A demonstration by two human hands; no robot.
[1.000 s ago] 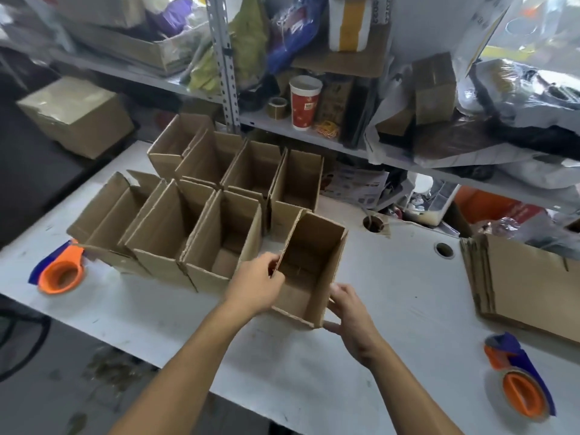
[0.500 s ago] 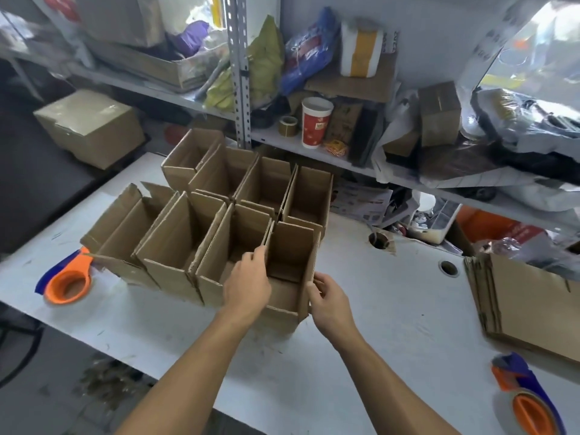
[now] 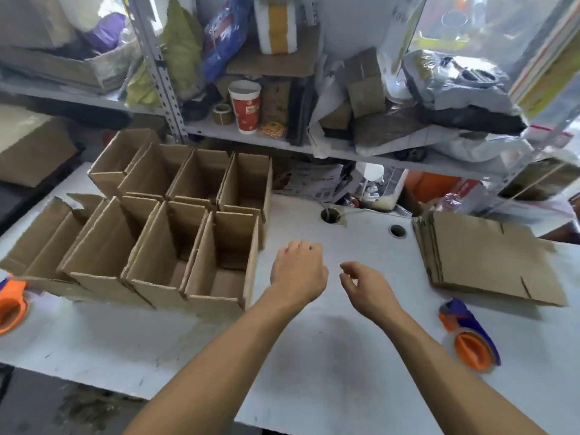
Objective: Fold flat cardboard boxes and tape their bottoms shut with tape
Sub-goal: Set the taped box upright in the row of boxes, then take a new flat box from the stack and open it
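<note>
Several folded cardboard boxes [image 3: 175, 227] stand open-topped in two rows on the left of the white table [image 3: 329, 340]. The nearest right box [image 3: 226, 265] closes the front row. My left hand [image 3: 298, 271] hovers just right of that box, fingers loosely curled, holding nothing. My right hand [image 3: 367, 287] hangs beside it over bare table, fingers relaxed and empty. A stack of flat cardboard boxes [image 3: 483, 255] lies at the right. An orange and blue tape dispenser [image 3: 470, 337] sits near the front right.
A second orange tape dispenser [image 3: 11, 304] lies at the table's left edge. Two cable holes [image 3: 331, 215] are in the tabletop behind my hands. A cluttered metal shelf [image 3: 251, 133] with a red paper cup [image 3: 245, 106] runs along the back.
Both hands have let go of the last box, which now stands in line with the front row. They have moved right, away from it, over the bare table.
</note>
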